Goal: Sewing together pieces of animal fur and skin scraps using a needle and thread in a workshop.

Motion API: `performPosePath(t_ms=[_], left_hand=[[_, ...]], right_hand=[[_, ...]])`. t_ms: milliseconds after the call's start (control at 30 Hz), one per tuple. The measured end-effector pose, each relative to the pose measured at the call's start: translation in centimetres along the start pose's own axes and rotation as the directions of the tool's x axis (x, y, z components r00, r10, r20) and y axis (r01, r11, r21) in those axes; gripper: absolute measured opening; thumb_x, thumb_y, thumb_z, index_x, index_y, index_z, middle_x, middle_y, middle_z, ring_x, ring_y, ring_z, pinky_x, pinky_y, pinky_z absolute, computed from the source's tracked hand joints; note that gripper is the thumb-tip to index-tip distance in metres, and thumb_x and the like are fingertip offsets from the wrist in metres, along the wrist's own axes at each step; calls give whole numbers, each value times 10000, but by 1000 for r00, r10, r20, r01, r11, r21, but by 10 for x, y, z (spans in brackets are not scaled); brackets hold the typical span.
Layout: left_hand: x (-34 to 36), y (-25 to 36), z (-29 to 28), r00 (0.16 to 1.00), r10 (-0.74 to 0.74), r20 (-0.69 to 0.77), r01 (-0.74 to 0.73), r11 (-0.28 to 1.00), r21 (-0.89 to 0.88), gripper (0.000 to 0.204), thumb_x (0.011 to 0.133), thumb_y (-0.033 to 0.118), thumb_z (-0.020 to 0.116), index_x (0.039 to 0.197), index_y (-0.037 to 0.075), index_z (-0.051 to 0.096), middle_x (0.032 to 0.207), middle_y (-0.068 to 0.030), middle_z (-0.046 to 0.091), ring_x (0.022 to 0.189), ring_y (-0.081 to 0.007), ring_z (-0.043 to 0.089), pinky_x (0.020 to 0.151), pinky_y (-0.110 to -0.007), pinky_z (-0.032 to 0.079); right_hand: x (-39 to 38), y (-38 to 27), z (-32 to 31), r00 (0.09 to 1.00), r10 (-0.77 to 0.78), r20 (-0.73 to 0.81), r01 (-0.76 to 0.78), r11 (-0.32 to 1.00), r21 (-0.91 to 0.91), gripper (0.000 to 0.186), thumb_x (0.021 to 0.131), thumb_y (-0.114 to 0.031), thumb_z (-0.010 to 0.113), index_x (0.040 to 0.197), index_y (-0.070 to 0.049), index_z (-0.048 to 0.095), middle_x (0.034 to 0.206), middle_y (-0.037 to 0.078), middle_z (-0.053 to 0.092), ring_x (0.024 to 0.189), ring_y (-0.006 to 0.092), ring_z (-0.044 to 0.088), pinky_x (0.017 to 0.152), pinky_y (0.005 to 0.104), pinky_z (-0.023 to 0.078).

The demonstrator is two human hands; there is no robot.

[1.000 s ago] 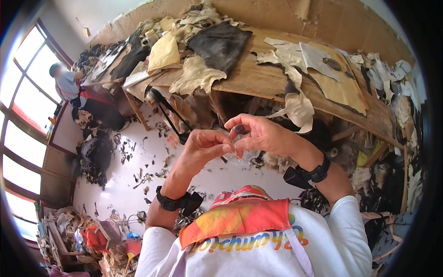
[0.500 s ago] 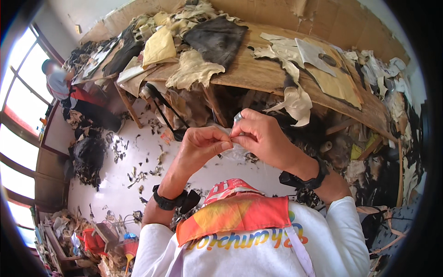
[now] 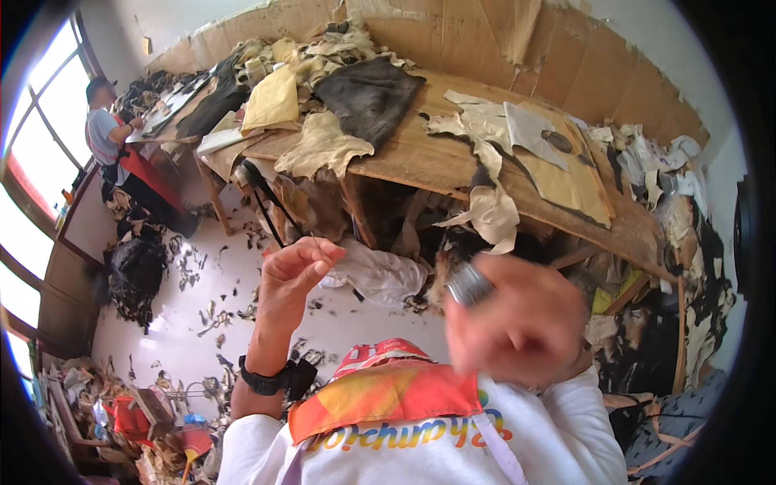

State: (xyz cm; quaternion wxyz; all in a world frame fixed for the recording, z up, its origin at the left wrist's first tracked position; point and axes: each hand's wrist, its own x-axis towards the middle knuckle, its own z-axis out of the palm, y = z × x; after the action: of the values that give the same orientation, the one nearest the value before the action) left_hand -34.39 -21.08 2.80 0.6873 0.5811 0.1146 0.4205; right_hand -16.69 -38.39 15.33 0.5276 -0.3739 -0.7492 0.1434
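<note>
Pinching just left of centre, the left hand (image 3: 284, 279) has its thumb and fingertips brought together, and whatever may sit between those fingers is too fine to make out! Over to the right of centre, the right hand (image 3: 517, 323) is a rush of blur, fingers curled in, and I cannot tell how tightly they are closed or whether they have hold of anything. But look at that metal ring (image 3: 471, 285), riding on one of its fingers: a broad, silver-grey band, shiny, with darker stripes, its finer surface smeared. Beside the left fingertips, on the far side, lies a crumpled, whitish, see-through plastic bag (image 3: 384, 275). Up top, the wooden table (image 3: 428, 153) slants across the frame, carrying a dark hide (image 3: 368, 97), a cream hide (image 3: 323, 147) drooping over the front edge and a yellow panel (image 3: 570, 186) at upper right. And at upper left, a co-worker (image 3: 105, 141) stands in a red apron (image 3: 152, 184) by the window!
</note>
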Motion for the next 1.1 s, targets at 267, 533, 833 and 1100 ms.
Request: performPosePath(t_ms=[267,533,833,1100], left_hand=[[2,7,21,1000,8,8,-8,1000,-29,43,809,24,605,804,7,566,786,-46,586,734,-97,570,669,-214,462],[1,22,29,995,41,94,-65,964,260,46,776,-52,589,759,-18,562,764,-40,547,695,-86,522,628,-202,428],[5,32,39,934,317,163,-357,833,422,124,670,-80,657,747,-3,598,746,-51,553,686,-121,503,594,-216,399],[9,31,45,938,319,134,-343,806,483,117,667,-64,666,733,11,605,715,-36,557,668,-128,492,569,-220,376]], right_hand=[[2,-49,-3,947,-321,17,271,825,496,166,574,42,720,732,28,669,739,122,607,516,190,586,383,229,431],[2,-66,-18,973,2,231,-156,742,651,220,657,19,719,853,-75,688,825,177,640,552,258,630,392,248,473],[-20,63,27,821,570,-37,-457,695,555,68,806,-57,589,806,-29,526,779,24,552,555,37,393,498,169,329],[-22,95,42,725,628,283,-541,265,798,110,849,-128,563,902,-32,561,785,22,588,528,8,376,435,152,256]])
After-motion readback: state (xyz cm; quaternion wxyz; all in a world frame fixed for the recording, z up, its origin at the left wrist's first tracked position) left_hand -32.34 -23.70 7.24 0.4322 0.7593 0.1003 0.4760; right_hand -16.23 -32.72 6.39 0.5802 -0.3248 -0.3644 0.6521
